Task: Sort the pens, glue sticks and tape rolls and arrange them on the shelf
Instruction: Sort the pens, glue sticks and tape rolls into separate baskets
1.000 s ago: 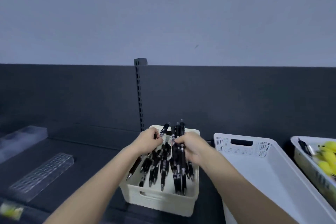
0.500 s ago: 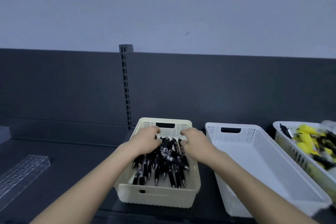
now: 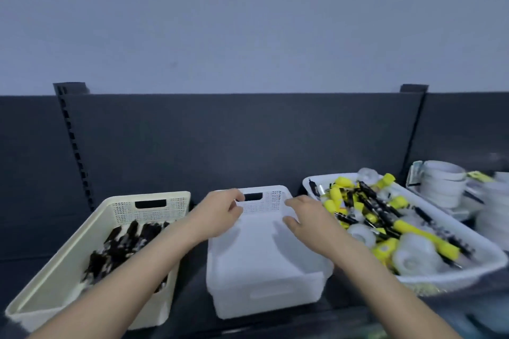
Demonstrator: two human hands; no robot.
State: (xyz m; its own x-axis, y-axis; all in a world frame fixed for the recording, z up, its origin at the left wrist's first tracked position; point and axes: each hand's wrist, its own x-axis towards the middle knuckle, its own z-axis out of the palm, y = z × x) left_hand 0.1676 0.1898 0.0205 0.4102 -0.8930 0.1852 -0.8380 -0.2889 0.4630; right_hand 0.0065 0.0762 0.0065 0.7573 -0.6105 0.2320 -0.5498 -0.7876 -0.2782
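Dark shelf [image 3: 192, 308] backed by a grey panel carries three baskets in the head view: a cream basket [image 3: 68, 270] of sorted pens [image 3: 124, 242] at left, an empty white basket [image 3: 264, 292] in the middle, and a mixed tray [image 3: 468, 272] of pens, yellow glue sticks [image 3: 334, 202] and clear tape rolls [image 3: 360, 235] at right. Over the white basket the left hand [image 3: 217, 215] hangs loosely curled at its far rim and the right hand [image 3: 308, 220] hangs open; neither holds anything. The unsorted items lie just right of the right hand, the nearer one, most with their long axes slanting across the tray.

Bare hands [image 3: 220, 215] and forearms, no sleeves, no jewellery
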